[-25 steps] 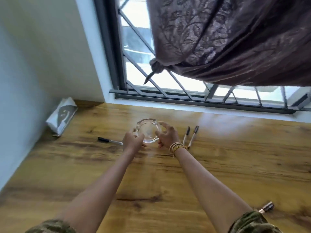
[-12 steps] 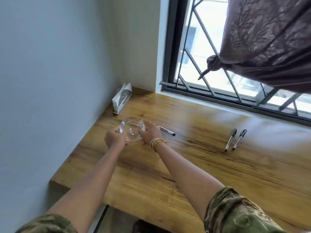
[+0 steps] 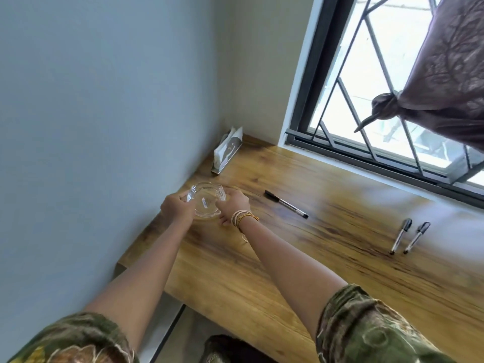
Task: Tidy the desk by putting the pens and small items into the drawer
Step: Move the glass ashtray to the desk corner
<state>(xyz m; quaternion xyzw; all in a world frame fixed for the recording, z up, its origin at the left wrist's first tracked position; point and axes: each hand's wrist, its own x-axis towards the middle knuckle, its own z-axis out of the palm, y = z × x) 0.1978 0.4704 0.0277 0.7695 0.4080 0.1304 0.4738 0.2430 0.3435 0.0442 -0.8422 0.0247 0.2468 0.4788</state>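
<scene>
A clear round glass dish (image 3: 207, 197) sits at the left end of the wooden desk (image 3: 301, 258), close to the wall. My left hand (image 3: 176, 209) grips its left rim and my right hand (image 3: 234, 203), with bangles on the wrist, grips its right rim. A black-capped pen (image 3: 285, 204) lies on the desk just right of my right hand. Two black markers (image 3: 410, 235) lie side by side farther right. No drawer is in view.
A napkin holder (image 3: 227, 151) stands in the far left corner against the wall. A barred window (image 3: 379, 106) runs along the desk's far edge, with a knotted brown curtain (image 3: 442, 85) hanging at the upper right. The desk's left end meets the blue-grey wall.
Both hands have carried the glass dish leftward along the desk, from the middle near the two markers to the left end by the wall. The single pen now lies to its right.
</scene>
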